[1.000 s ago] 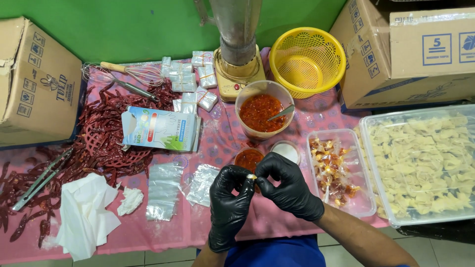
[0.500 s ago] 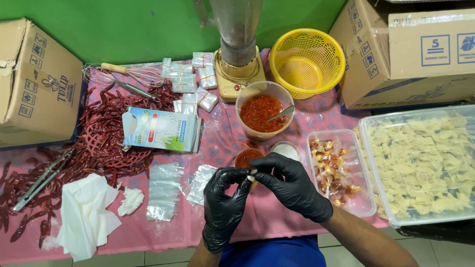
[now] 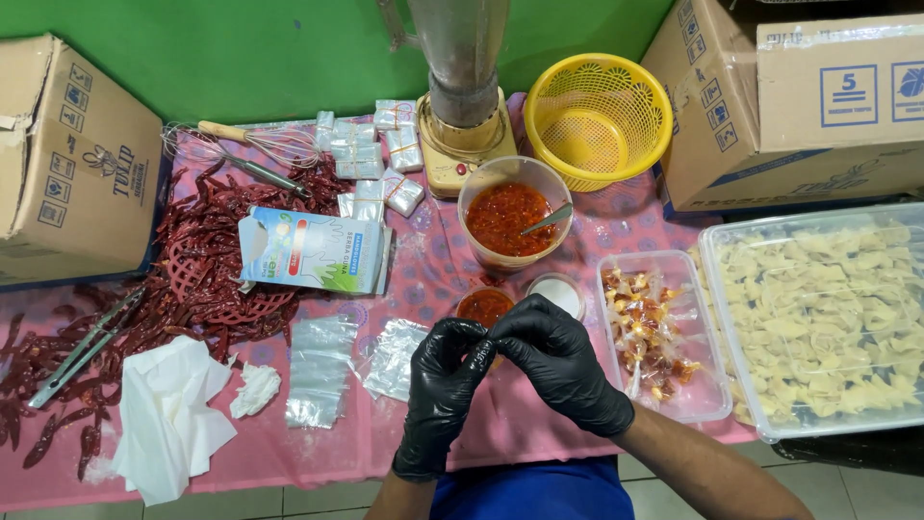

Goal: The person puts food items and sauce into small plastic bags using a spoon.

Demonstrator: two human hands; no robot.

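Your left hand and right hand, both in black gloves, meet fingertip to fingertip just in front of the small cup of chili sauce. Whatever they pinch is hidden between the fingers, so its long axis and which way it points cannot be told, nor whether either hand truly grips it. Your left forearm rises almost straight from the table edge; your right comes in slanting from the lower right. Just to the right sits the clear tray of wrapped candies; flat plastic bags lie to the left on the pink tablecloth.
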